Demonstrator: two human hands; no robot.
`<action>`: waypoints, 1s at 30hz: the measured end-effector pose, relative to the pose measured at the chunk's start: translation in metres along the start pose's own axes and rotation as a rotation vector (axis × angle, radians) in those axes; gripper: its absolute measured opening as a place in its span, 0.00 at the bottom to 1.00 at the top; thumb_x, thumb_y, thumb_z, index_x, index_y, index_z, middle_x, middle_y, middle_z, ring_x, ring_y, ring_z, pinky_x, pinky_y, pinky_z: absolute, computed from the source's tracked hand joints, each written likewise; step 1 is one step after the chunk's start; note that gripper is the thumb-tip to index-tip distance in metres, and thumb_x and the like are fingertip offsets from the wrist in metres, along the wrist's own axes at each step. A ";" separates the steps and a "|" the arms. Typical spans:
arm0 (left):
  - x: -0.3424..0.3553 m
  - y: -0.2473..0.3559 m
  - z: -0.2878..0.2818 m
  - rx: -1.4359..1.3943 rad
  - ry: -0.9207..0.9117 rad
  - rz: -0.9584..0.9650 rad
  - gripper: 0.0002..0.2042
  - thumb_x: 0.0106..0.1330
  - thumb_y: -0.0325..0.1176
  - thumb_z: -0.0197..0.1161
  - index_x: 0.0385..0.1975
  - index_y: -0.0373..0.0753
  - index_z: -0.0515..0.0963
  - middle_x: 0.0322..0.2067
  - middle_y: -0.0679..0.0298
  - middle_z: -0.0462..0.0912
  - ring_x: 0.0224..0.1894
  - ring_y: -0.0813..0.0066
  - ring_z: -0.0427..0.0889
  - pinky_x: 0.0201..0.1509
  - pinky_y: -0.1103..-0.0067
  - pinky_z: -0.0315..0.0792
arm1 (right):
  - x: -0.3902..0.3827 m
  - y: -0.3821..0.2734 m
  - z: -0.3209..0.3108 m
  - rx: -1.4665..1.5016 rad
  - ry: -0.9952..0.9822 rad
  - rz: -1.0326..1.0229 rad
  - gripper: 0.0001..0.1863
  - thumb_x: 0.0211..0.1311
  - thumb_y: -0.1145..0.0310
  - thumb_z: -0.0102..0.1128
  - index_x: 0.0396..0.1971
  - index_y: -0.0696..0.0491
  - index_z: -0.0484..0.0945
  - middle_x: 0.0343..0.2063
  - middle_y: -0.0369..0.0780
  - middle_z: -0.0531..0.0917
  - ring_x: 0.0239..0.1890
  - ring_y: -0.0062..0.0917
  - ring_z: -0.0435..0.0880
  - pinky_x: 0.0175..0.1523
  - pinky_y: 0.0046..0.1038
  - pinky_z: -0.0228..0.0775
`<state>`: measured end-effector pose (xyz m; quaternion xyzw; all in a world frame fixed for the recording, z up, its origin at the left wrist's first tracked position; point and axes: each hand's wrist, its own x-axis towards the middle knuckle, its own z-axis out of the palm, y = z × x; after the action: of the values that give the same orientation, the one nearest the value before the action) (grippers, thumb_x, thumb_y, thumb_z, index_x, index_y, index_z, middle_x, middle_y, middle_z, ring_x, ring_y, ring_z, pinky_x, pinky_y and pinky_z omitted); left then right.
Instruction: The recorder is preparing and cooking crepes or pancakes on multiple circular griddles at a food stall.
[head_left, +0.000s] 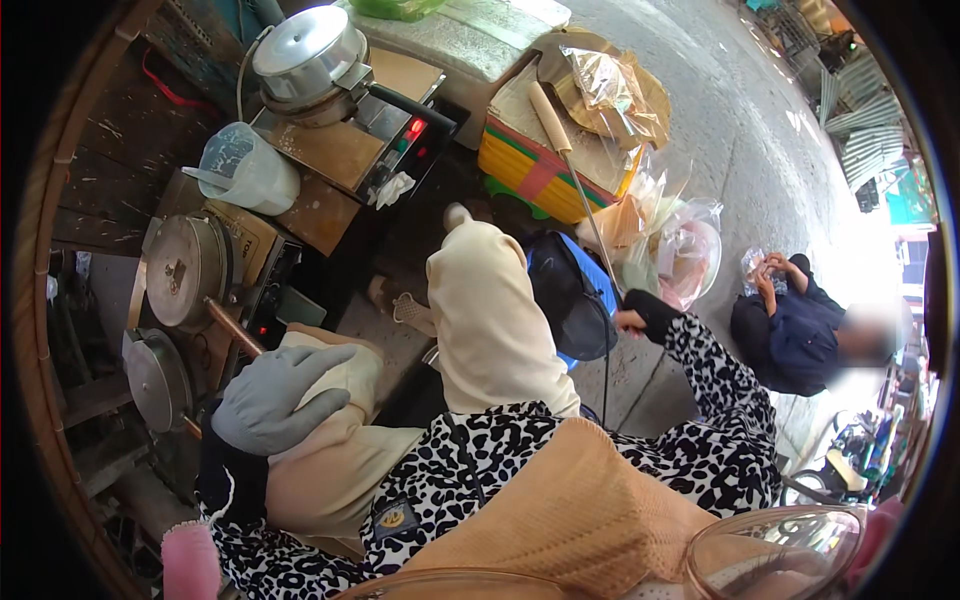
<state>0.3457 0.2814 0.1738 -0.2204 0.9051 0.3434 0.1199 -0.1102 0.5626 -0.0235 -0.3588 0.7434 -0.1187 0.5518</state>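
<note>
Grey-gloved left hand [272,398] is resting loosely curled on the knee, holding nothing, with shut round irons [186,268] at ten o'clock. Right hand [630,321] is gripping a thin stick [588,215]. Cooking seems paused.

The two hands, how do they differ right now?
The left hand wears a grey glove and rests on the person's cream-trousered knee; the right hand is bare below a black cuff. The left hand lies flat, holding nothing; the right hand is closed by a thin metal rod. Both arms wear leopard-print sleeves.
</note>
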 end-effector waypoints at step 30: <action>-0.019 0.001 0.008 0.082 0.116 0.045 0.21 0.65 0.46 0.54 0.51 0.38 0.72 0.35 0.53 0.79 0.39 0.52 0.78 0.43 0.66 0.71 | 0.126 -0.126 -0.031 -0.865 0.454 -0.923 0.09 0.51 0.69 0.63 0.27 0.57 0.74 0.23 0.47 0.75 0.28 0.43 0.78 0.33 0.38 0.69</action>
<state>0.3623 0.2930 0.1754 -0.2144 0.9285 0.2952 0.0682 -0.1041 0.3820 -0.0326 -0.7947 0.5921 -0.1063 0.0811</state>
